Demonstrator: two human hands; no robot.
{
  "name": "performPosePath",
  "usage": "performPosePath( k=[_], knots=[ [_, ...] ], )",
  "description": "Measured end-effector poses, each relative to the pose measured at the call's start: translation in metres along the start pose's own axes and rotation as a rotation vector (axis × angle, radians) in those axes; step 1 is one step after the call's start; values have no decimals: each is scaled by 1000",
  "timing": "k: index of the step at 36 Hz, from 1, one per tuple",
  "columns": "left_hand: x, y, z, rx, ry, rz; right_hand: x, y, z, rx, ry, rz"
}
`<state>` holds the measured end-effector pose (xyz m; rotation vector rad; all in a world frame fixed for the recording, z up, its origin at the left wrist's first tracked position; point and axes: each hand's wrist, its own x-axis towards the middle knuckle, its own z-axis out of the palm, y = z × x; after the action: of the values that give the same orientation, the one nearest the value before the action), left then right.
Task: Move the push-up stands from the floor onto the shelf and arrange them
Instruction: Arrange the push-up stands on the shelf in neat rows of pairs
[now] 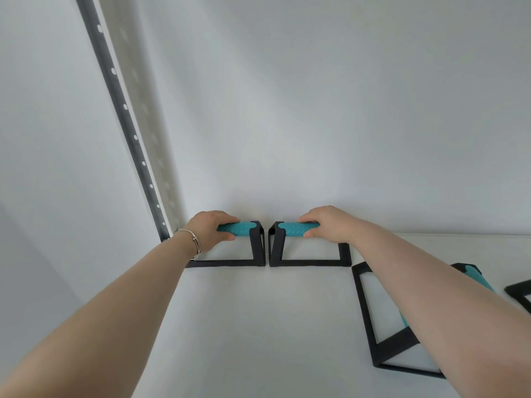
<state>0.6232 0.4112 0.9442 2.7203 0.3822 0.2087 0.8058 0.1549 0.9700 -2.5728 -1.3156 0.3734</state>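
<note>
- Head view: two push-up stands sit upright on the white shelf (258,326), pushed back close to the rear wall (316,110), at the left end near the perforated upright rail (126,110).
- The left stand (253,248) and the right stand (275,248) are side by side with a narrow gap between their black frames; their front base bars look in line with each other.
- The left hand (207,228) is closed around the teal grip of the left stand, fingers (230,219) curled over the top and thumb under the front.
- The right hand (327,224) is wrapped the same way around the teal grip of the right stand, holding its right half.
- Each grip lies directly inside its hand; the inner ends of both grips stick out uncovered toward the middle.
- A third stand (370,320) lies further right and nearer the front edge, turned at an angle to the first pair and partly hidden by the right forearm.
- A corner of a fourth stand (517,291) shows at the right border; the rest is out of view.
- As I judge it, the move to the shelf is well along: four stands appear to be up, and the floor is not in view, so I cannot tell whether any remain there.
- What seems left is the arranging: letting go of this pair, then squaring the angled third and the fourth in line.
</note>
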Motion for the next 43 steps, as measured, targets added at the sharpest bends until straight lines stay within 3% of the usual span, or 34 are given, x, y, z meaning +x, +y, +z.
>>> performPosePath(
  k=[43],
  knots=[
    [2, -4, 6, 44, 33, 57, -3, -4, 4, 18, 8, 55]
  ],
)
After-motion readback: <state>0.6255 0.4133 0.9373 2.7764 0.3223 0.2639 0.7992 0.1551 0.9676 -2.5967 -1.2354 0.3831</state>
